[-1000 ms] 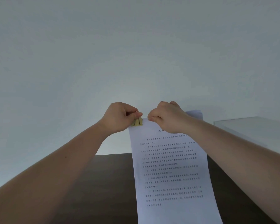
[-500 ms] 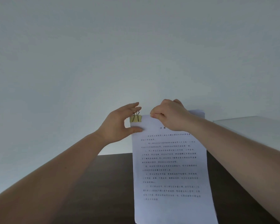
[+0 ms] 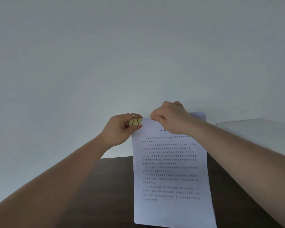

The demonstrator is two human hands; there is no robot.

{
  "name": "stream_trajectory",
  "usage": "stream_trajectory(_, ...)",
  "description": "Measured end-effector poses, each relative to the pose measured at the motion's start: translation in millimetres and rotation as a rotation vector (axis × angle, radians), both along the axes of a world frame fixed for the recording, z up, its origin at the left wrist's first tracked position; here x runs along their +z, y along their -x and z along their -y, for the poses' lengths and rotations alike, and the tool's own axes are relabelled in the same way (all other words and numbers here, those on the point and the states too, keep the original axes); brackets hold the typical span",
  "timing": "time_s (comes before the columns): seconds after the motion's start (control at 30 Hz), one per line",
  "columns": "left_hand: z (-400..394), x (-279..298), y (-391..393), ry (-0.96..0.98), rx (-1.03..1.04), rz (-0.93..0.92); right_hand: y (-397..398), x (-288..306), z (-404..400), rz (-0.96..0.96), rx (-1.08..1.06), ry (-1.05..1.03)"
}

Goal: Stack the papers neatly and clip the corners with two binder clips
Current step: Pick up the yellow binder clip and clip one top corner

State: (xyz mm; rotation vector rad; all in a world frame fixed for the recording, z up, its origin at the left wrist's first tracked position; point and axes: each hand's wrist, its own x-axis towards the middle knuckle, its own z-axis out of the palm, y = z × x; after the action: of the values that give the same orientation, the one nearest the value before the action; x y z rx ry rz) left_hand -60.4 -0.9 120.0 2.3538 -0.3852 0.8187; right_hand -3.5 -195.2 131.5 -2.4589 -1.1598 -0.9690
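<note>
**Clip at the top-left corner**

Left hand (image 3: 120,129) pinches the yellow binder clip (image 3: 135,122) just beside the papers (image 3: 170,170), at their upper left corner. Right hand (image 3: 169,119) grips the top edge, fist closed, covering part of the printed heading. The sheets hang above the dark table (image 3: 109,186); a pale box (image 3: 257,129) sits far right, against the plain wall (image 3: 138,55).

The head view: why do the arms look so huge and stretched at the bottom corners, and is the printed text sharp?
Head view: wide-angle distortion swells the forearms near the edges; light is flat and dim; the text on the papers is soft, unreadable.
</note>
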Motion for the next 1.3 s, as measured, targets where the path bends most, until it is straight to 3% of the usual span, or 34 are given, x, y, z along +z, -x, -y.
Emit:
stream_trajectory(0.37,7,0,4,0.374,-0.27,-0.129,1,1,4,-0.033,-0.036,-0.028)
stream_trajectory(0.63,5,-7,8,0.396,-0.267,-0.189,0,-5,2,-0.032,-0.058,-0.043)
stream_trajectory(0.77,8,-6,9,0.603,-0.336,-0.332,0,-4,2,-0.032,-0.066,-0.029)
stream_trajectory(1.03,10,-18,-1,0.5,-0.188,-0.125,2,-4,3,-0.027,-0.079,-0.012)
stream_trajectory(1.3,10,-21,0,0.707,-0.195,-0.1,4,-5,2,0.008,-0.068,-0.027)
